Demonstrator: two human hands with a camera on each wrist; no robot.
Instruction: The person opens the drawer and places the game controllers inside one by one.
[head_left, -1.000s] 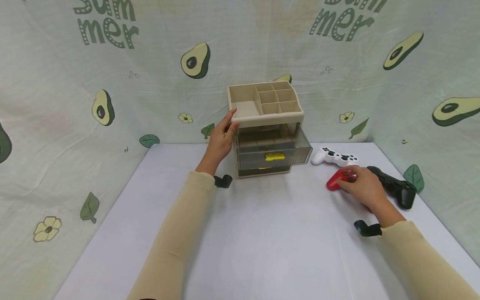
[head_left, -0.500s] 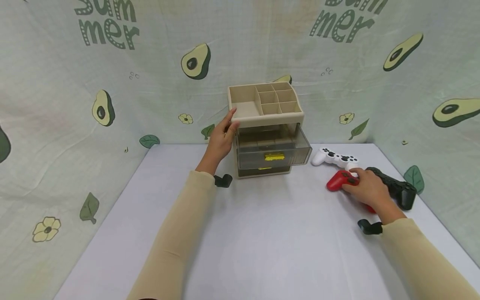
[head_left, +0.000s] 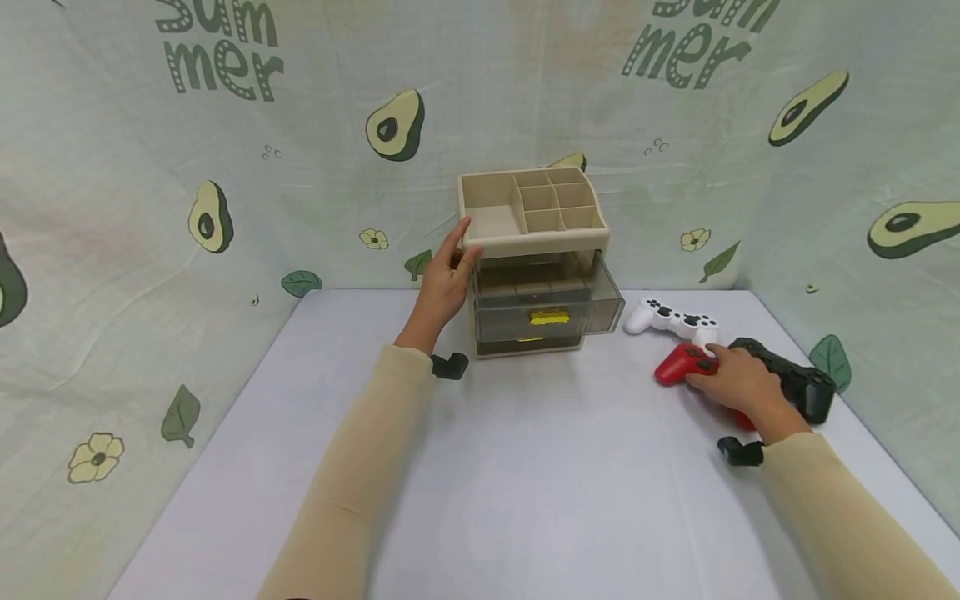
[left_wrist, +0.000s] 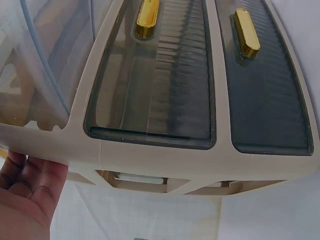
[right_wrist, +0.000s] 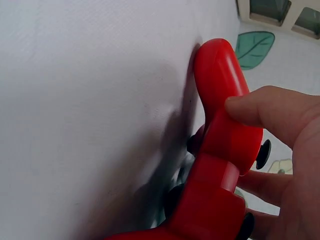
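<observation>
- Head view, far left: the left hand point(head_left: 444, 282) rests against the left side of a beige drawer organizer point(head_left: 534, 218), its thumb lying along the rim of the top tray and its fingers straight against the side wall.
- Left wrist view shows the same fingers point(left_wrist: 27, 187) laid flat on the beige frame, beside smoky drawer fronts with gold handles point(left_wrist: 247, 32).
- Middle: the organizer stands at the back of the white tabletop point(head_left: 525, 467), and its upper smoky drawer point(head_left: 549, 300) is pulled part-way out.
- Right of the organizer, a white game controller point(head_left: 670, 317) lies on the tabletop.
- Just in front of it, the right hand point(head_left: 738, 385) grips a red game controller point(head_left: 678, 365), with the thumb point(right_wrist: 265, 112) curled over its grip and the other fingers underneath.
- Far right: a black game controller point(head_left: 795, 385) lies just behind that hand; whether they touch I cannot tell.
</observation>
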